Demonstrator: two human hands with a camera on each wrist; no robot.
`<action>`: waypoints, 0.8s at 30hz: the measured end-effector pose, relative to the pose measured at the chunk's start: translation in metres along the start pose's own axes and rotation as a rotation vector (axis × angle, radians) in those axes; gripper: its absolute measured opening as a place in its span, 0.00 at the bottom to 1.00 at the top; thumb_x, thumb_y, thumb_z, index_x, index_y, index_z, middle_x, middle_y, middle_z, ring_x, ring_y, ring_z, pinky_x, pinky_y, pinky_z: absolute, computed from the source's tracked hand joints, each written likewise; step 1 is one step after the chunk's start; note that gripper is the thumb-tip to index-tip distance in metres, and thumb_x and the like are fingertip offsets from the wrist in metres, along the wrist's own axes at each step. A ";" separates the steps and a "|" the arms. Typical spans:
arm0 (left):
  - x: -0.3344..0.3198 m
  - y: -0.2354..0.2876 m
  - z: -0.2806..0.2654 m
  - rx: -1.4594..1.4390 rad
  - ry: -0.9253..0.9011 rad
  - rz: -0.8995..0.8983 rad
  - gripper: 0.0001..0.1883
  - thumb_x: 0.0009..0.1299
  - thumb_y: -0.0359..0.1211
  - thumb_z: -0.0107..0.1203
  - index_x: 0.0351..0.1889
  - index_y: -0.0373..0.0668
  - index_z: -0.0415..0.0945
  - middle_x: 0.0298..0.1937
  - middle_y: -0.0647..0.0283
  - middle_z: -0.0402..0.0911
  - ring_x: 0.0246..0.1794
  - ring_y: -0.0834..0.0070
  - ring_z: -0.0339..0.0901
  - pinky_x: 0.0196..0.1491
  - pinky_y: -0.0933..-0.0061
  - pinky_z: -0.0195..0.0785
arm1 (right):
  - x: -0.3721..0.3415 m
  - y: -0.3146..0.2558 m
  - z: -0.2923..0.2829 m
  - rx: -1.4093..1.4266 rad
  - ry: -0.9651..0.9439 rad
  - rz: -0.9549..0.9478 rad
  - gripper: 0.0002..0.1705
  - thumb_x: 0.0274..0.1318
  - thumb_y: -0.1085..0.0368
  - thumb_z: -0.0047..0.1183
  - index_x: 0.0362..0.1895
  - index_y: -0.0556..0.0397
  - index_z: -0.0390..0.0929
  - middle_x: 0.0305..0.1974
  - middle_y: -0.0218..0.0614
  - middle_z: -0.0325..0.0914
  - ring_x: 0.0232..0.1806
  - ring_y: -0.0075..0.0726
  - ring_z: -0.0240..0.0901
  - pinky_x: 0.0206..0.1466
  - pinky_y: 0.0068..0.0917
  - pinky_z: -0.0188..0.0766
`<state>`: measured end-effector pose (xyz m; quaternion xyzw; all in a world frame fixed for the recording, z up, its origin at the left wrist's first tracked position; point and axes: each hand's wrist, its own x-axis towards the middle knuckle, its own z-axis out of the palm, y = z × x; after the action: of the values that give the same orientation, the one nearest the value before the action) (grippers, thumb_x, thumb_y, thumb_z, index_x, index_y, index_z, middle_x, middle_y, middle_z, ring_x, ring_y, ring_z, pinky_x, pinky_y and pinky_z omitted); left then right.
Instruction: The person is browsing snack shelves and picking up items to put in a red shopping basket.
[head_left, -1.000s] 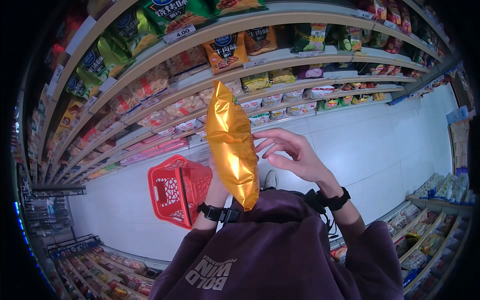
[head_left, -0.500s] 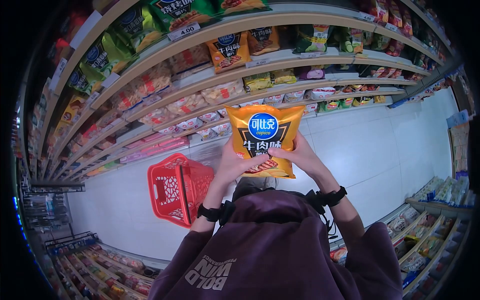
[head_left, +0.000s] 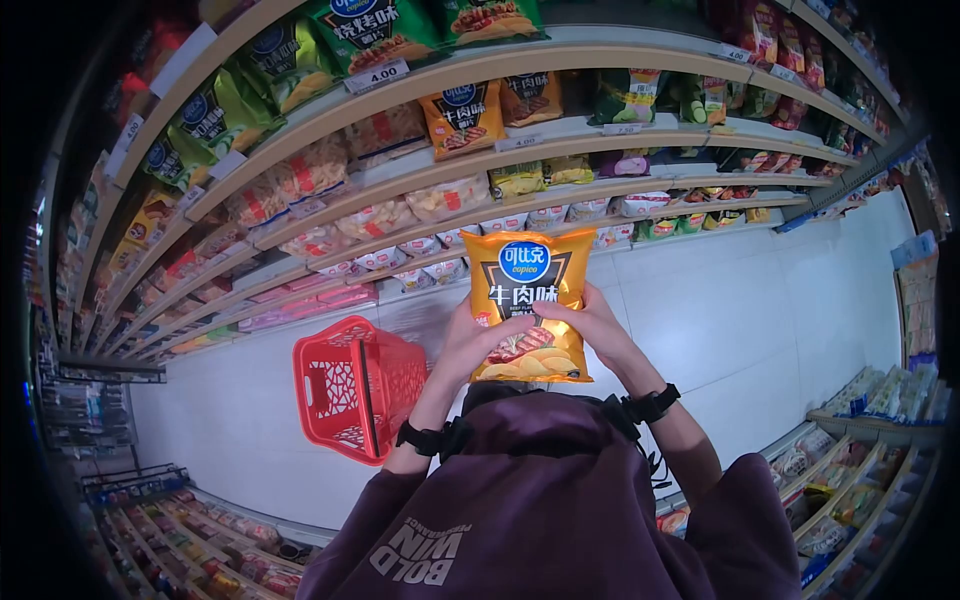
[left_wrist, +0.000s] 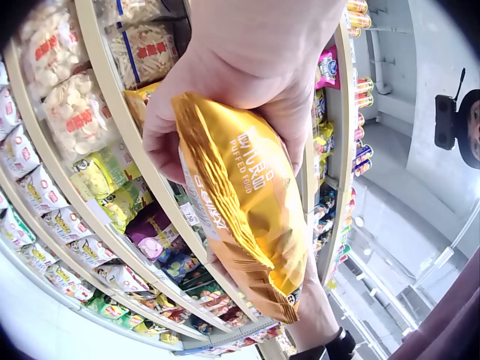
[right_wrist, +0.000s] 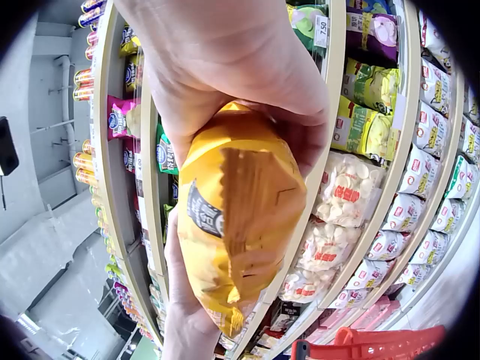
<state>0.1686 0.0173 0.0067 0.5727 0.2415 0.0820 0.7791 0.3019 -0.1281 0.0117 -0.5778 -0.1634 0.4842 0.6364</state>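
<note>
An orange-yellow chip bag [head_left: 527, 330] is held upright in front of the chest, its printed front with a blue logo facing the head camera. My left hand [head_left: 470, 340] grips its left side and my right hand [head_left: 598, 325] its right side, thumbs across the front. The left wrist view shows the bag's crimped edge [left_wrist: 236, 217] below my left hand [left_wrist: 247, 67], fingers behind it. In the right wrist view my right hand [right_wrist: 232, 67] curls round the other side of the bag [right_wrist: 262, 217]. The fingertips behind the bag are hidden in the head view.
A red shopping basket [head_left: 400, 385] is on the floor to the left. Shelves of snack bags [head_left: 465, 125] curve across the front and left, with price tags along their edges. More shelves [head_left: 835, 500] stand at the lower right. Pale floor tiles [head_left: 700, 300] show on the right.
The bag has turned from edge-on to front-facing and come slightly lower. My right hand, loose beside it a second ago, now grips its right side; my left hand still holds it.
</note>
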 end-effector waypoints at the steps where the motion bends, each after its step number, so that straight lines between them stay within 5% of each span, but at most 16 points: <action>1: 0.001 0.000 0.000 0.003 0.006 -0.003 0.26 0.57 0.25 0.66 0.54 0.36 0.68 0.47 0.59 0.80 0.44 0.74 0.80 0.48 0.72 0.75 | 0.000 -0.001 0.001 0.015 -0.001 0.005 0.34 0.48 0.59 0.67 0.57 0.57 0.67 0.49 0.35 0.76 0.50 0.28 0.74 0.54 0.27 0.70; 24: 0.004 0.004 -0.001 0.024 -0.025 0.039 0.34 0.55 0.28 0.70 0.58 0.36 0.64 0.49 0.61 0.79 0.47 0.77 0.77 0.51 0.74 0.71 | 0.000 0.001 0.000 0.021 0.006 -0.017 0.36 0.48 0.58 0.67 0.59 0.57 0.65 0.51 0.36 0.75 0.51 0.29 0.73 0.55 0.27 0.70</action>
<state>0.1723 0.0213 0.0090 0.5876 0.2213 0.0870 0.7735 0.3012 -0.1283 0.0112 -0.5711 -0.1611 0.4786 0.6472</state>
